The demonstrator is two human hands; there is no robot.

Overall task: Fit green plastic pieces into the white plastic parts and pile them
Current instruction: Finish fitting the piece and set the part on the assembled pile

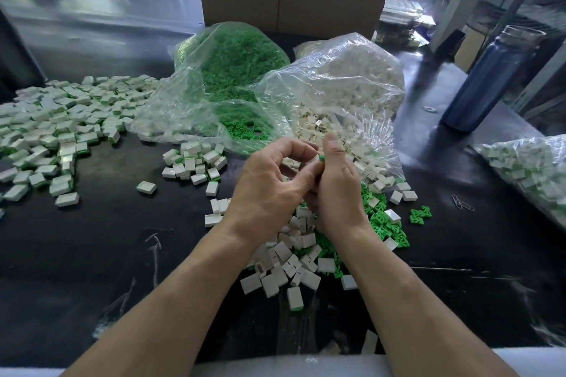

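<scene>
Nearest us, loose white parts (286, 266) and green pieces (384, 225) lay heaped on the black table (122, 254). Above the heap, our left hand (269, 184) and right hand (335, 187) met, fingers curled; together they pinched a green piece (321, 157), apparently against a white part hidden between the fingertips. To the left lay the pile of fitted parts (58, 128). Beyond our hands, one clear bag (232, 70) held green pieces; a second bag (346, 82) held white parts. A blue bottle (487, 82) stood further right.
</scene>
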